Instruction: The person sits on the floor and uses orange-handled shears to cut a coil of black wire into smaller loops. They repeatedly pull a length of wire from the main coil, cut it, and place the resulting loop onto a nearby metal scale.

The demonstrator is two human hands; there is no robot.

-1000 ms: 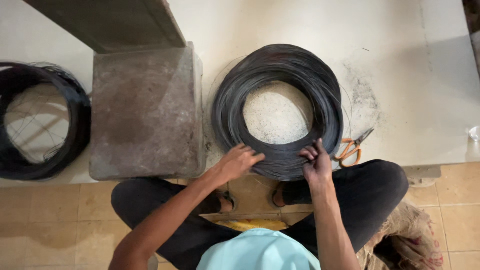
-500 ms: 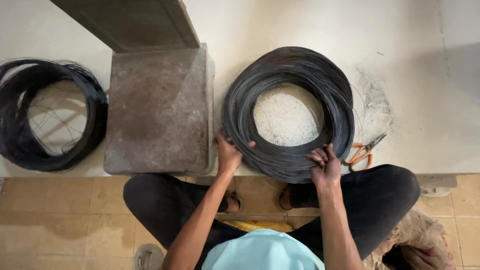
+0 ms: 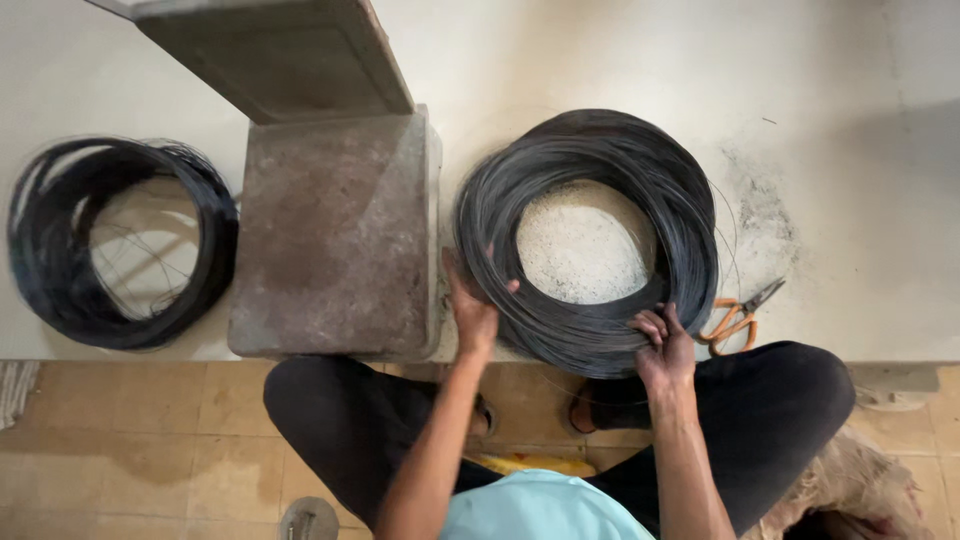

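Seen from above: left hand [image 3: 472, 308] gripping the left edge of a grey wire coil [image 3: 590, 240], thumb over the strands, fingers curled under. Right hand [image 3: 663, 345] on the coil's near rim, fingers bent and pinched on the wire. Coil flat on a pale floor [image 3: 850, 120], just right of a stone block [image 3: 335, 235]. Orange-handled scissors [image 3: 738, 315] just beside the coil's right edge. Second, darker coil [image 3: 120, 245] left of the block.
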